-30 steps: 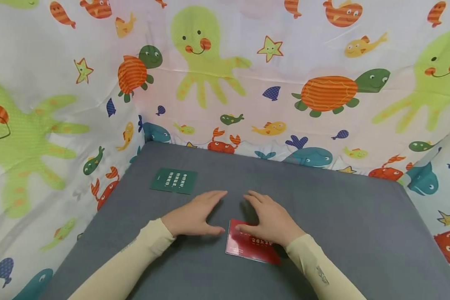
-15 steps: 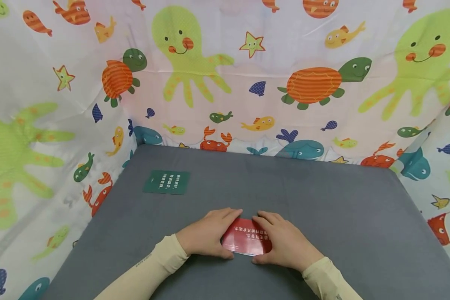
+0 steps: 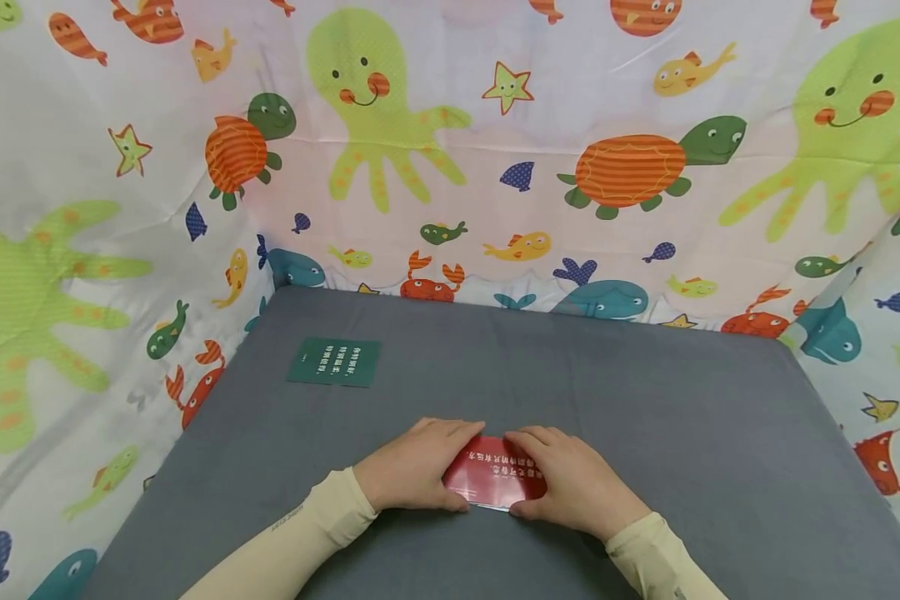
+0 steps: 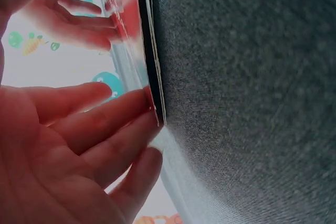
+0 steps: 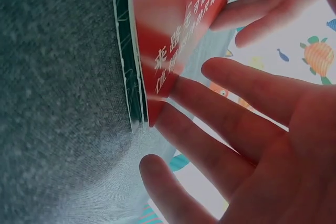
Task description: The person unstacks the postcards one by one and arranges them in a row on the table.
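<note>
A small stack of cards (image 3: 492,475), topped by a red one with white printed characters, lies on the grey cloth before me. My left hand (image 3: 416,468) curls round its left end, thumb at the near corner and fingers at the far side. Around the right end my right hand (image 3: 576,485) holds it likewise. In the left wrist view, fingertips touch the edge of the red card (image 4: 130,22), and thin gaps part the layers. Green card edges (image 5: 126,66) show under the red top in the right wrist view. The undersides are hidden.
A dark green card (image 3: 335,362) with white characters lies flat at the back left of the grey-covered table (image 3: 645,400). A curtain (image 3: 495,142) printed with sea animals rises along the back and both sides.
Both hands, held apart above the cards a second ago, have come down and closed in on the stack's two ends. The red card now lies straighter. Little differs over the last half second.
</note>
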Motion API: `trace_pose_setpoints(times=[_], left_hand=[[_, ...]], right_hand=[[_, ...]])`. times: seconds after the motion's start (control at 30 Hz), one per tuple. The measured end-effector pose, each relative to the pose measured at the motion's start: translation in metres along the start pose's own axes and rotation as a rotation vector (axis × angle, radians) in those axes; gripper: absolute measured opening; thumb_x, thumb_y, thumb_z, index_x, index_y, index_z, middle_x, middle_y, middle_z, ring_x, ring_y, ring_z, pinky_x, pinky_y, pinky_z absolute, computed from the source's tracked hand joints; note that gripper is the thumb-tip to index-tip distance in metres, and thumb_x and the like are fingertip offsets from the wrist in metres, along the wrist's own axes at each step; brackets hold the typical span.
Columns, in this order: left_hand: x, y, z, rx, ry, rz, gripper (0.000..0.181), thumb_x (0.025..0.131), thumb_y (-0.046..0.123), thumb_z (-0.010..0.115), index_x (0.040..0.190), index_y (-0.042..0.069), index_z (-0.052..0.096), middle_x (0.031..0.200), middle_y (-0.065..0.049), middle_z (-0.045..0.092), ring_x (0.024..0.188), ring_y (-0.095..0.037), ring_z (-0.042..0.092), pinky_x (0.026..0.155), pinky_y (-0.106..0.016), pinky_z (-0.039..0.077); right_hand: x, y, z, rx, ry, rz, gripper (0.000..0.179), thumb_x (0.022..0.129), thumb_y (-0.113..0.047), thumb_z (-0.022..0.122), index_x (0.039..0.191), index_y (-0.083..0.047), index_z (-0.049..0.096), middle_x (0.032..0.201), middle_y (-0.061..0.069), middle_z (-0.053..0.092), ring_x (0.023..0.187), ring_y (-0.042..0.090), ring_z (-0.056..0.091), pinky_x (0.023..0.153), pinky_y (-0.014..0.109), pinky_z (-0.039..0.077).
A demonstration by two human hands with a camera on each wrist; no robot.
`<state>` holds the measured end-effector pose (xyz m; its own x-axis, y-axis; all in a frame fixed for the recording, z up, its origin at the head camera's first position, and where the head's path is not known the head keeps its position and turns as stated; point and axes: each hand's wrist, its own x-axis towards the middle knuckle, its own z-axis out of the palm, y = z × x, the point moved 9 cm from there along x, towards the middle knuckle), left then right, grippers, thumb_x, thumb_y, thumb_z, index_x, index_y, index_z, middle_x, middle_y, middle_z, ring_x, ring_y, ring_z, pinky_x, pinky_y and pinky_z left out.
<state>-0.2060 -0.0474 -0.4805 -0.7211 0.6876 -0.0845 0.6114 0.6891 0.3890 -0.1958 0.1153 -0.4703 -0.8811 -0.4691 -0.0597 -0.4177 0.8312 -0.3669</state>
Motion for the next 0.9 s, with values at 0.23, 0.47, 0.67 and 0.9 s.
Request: trace_pose_setpoints(times=[0.23,0.47,0.67,0.9], left_hand=[[0.0000,-0.0017,-0.0001,0.001,-0.007,-0.011,0.100,0.084,0.048,0.090,0.165,0.014,0.044,0.161,0.000,0.057,0.145,-0.021,0.057,0.126,-0.044,0.043],[0.0000,-0.0032,-0.0009,-0.009,-0.009,-0.021,0.099,0.084,0.048,0.091,0.165,0.014,0.044,0.161,0.001,0.057,0.144,-0.021,0.057,0.125,-0.044,0.044],[0.0012,-0.0038,-0.0020,-0.024,-0.007,-0.027,0.099,0.083,0.048,0.090,0.165,0.014,0.045,0.160,0.001,0.058,0.144,-0.021,0.057,0.124,-0.044,0.045],[-0.0014,-0.0056,-0.0010,-0.036,-0.010,-0.040,0.102,0.081,0.050,0.091,0.165,0.016,0.045,0.160,0.001,0.058,0.142,-0.021,0.059,0.123,-0.046,0.047]], right_hand=[[0.0012,-0.0020,-0.0006,-0.013,-0.008,-0.011,0.088,0.071,-0.049,0.098,0.147,-0.018,0.065,0.142,0.001,0.069,0.129,0.028,0.064,0.108,0.057,0.056],[0.0025,-0.0014,-0.0001,-0.020,-0.009,-0.013,0.088,0.071,-0.050,0.098,0.146,-0.018,0.066,0.141,0.002,0.069,0.129,0.028,0.066,0.108,0.058,0.057],[0.0033,-0.0002,-0.0017,-0.022,0.001,-0.010,0.087,0.070,-0.051,0.098,0.145,-0.019,0.067,0.140,0.001,0.070,0.128,0.027,0.066,0.108,0.057,0.057],[0.0025,-0.0016,0.0005,0.001,0.000,-0.017,0.086,0.071,-0.049,0.098,0.144,-0.018,0.067,0.139,0.001,0.070,0.127,0.027,0.066,0.108,0.056,0.057]])
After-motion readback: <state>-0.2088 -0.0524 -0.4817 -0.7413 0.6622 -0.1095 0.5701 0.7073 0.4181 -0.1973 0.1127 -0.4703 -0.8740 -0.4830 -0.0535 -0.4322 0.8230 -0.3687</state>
